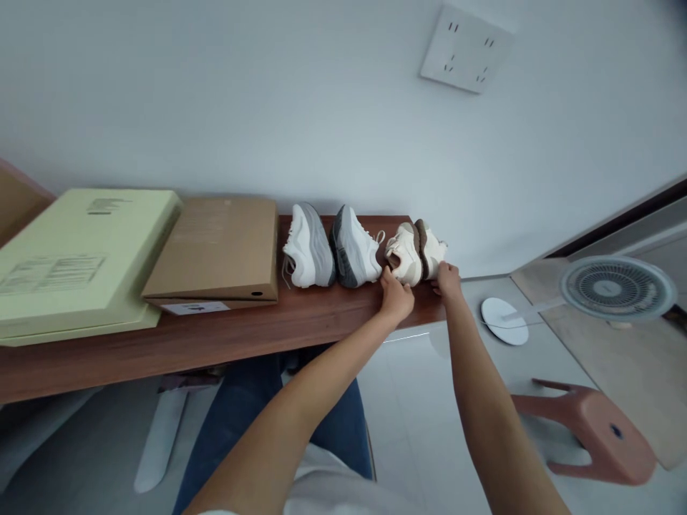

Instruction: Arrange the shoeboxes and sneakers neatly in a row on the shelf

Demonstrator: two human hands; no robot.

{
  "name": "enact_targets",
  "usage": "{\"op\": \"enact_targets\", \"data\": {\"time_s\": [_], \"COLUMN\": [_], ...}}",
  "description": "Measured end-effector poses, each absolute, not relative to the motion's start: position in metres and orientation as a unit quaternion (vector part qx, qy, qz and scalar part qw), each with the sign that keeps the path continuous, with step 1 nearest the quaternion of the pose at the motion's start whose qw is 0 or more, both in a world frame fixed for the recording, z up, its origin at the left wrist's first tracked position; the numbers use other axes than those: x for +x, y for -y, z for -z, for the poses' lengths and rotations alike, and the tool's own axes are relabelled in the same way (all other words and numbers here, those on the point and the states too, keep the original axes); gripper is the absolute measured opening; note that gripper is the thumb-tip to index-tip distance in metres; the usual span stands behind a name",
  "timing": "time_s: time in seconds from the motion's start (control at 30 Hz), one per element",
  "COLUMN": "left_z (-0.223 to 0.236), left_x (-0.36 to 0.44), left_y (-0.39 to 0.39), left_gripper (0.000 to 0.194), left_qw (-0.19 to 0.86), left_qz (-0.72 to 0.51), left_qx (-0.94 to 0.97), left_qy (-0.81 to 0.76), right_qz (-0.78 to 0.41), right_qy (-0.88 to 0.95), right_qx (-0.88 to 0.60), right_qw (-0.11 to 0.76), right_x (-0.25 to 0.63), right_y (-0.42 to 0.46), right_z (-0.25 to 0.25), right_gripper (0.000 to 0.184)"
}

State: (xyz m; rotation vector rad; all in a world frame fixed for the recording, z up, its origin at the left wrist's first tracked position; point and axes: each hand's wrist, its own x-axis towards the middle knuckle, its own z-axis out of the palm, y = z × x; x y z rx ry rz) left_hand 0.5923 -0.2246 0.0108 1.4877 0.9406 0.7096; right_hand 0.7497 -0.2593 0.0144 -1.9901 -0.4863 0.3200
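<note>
A pair of cream shoes with brown soles (416,250) lies on its sides at the right end of a dark wooden shelf (241,332). My left hand (396,293) is closed on the heel of the left cream shoe. My right hand (446,279) rests with curled fingers against the right cream shoe. To their left stands a pair of white shoes with grey soles (330,247), also tipped on their sides, sole to sole.
A brown cardboard box (217,254) and a pale green box (75,261) lie on the shelf to the left. A white fan (617,290) stands on the floor at right, a pink plastic stool (595,429) nearer. A wall socket (466,48) is above.
</note>
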Motion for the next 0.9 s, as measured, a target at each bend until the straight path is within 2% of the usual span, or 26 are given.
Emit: {"op": "enact_targets", "data": {"time_s": [0.07,0.13,0.23,0.33,0.5,0.6,0.77,0.9], "left_z": [-0.009,-0.006,-0.006,-0.021,-0.046,-0.043,-0.023,-0.014], "left_x": [0.566,0.521,0.429,0.331,0.195,0.129,0.056,0.034], "left_y": [0.242,0.253,0.253,0.232,0.189,0.167,0.122,0.087], "left_gripper": [0.083,0.084,0.079,0.063,0.053,0.051,0.061,0.065], "left_qw": [0.597,0.622,0.652,0.576,0.256,0.141,0.162,0.231], "left_qz": [-0.304,-0.306,-0.301,-0.369,-0.588,-0.631,-0.601,-0.582], "left_qx": [0.651,0.66,0.648,0.652,0.557,0.484,0.445,0.435], "left_qy": [-0.357,-0.289,-0.254,-0.328,-0.528,-0.59,-0.644,-0.647], "right_qz": [-0.1,-0.028,0.09,0.1,0.017,-0.052,-0.2,-0.34], "right_qy": [0.181,0.168,0.192,0.235,0.373,0.432,0.512,0.582], "right_qx": [-0.85,-0.867,-0.845,-0.798,-0.737,-0.698,-0.596,-0.521], "right_qw": [0.484,0.468,0.492,0.546,0.563,0.568,0.586,0.524], "right_x": [0.742,0.731,0.697,0.637,0.507,0.444,0.358,0.292], "right_y": [0.265,0.276,0.295,0.306,0.287,0.265,0.232,0.207], "right_z": [-0.021,-0.024,-0.025,-0.025,-0.03,-0.039,-0.057,-0.064], "right_gripper": [0.044,0.049,0.057,0.055,0.037,0.029,0.022,0.039]}}
